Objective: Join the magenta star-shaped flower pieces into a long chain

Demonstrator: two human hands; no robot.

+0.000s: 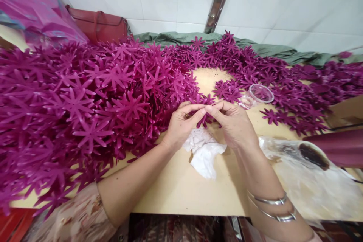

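Observation:
Both hands meet over the middle of the table, thumbs and fingertips pinched together on one magenta flower-shaped piece with narrow petals. My left hand grips its left side, and my right hand grips its right side. Fingers cover much of the piece. Just below the hands lies a crumpled white tissue with reddish specks. A big heap of similar magenta flower pieces rises to the left, close to my left hand. A smaller cluster of them lies just beyond my right hand.
A clear round plastic tub lies right of the hands. Further right are clear plastic film around a dish of dark liquid and more flower pieces. A red handbag and green cloth line the white wall.

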